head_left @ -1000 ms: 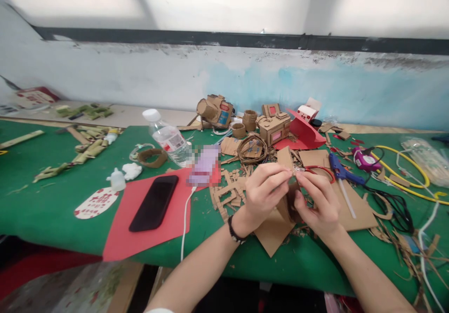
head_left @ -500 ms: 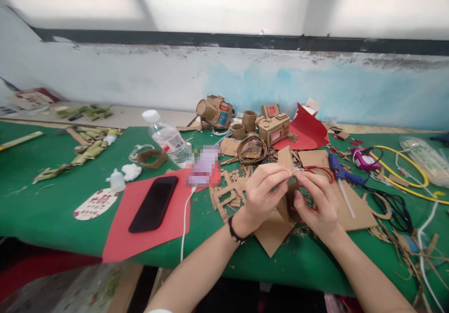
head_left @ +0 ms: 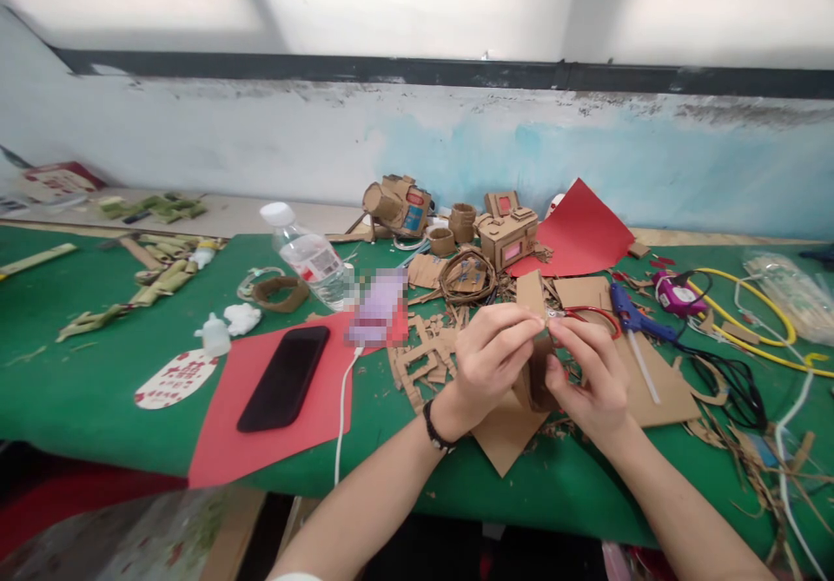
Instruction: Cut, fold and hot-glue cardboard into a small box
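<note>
Green worktop [head_left: 404, 468], red sheet [head_left: 582, 229] by the wall [head_left: 293, 147] rising

It's now standing taller, covering nearly all of the white box [head_left: 554, 205]. Left hand [head_left: 495, 351] and right hand [head_left: 594, 377] are still pinching the cardboard piece [head_left: 540, 379] between them. Clear packet [head_left: 767, 270] far right is holding pale sticks [head_left: 803, 305]; can't tell how full the bottle [head_left: 313, 261] is.

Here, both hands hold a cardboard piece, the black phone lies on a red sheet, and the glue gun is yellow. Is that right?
Not quite: the head view shows a blue glue gun. The rest stands: left hand and right hand hold a cardboard piece, and the black phone lies on a red sheet.
</note>
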A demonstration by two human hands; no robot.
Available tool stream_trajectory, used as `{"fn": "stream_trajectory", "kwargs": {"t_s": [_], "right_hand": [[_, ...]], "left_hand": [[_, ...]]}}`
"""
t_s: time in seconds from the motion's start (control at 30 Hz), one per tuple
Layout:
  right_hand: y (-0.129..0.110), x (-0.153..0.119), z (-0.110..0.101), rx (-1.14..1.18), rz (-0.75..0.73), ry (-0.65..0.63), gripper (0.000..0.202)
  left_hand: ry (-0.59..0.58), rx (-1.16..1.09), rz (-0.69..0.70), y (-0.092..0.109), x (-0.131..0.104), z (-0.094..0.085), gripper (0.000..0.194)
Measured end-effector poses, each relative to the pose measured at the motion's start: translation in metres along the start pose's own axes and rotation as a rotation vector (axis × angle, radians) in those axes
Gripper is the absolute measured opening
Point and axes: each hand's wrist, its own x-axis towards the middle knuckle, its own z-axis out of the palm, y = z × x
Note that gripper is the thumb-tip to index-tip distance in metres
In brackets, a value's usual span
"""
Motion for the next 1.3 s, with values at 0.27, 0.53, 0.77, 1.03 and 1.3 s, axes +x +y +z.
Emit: {"fn": "stream_trajectory", "kwargs": {"t_s": [0.27,0.53,0.77,1.03,1.3], "right_hand": [[-0.0010,0.0006,-0.0008,0.029,-0.016,-0.004,0.071],[0.0003,0.0004,0.0009,-0.006,-0.022,0.022,0.067],[-0.0015,0.0024,0.0004,0.011,-0.039,0.022,0.068],[-0.0008,0.0022,0.0000,0.017,-0.030,0.009,0.070],[-0.0016,0.0019,0.0007,0.001,-0.004,0.005,0.065]], "left_hand": [[0.006,-0.015,-0.001,0.0007,0.0001,0.0009,0.032],[0.042,-0.023,-0.026,0.0053,0.0075,0.0035,0.024],[0.058,-0.002,-0.008,0.0054,0.0063,0.0024,0.027],[0.055,-0.012,-0.002,0.0032,0.0049,0.0015,0.028],[0.024,0.018,0.010,0.0023,0.0043,-0.0010,0.027]]}}
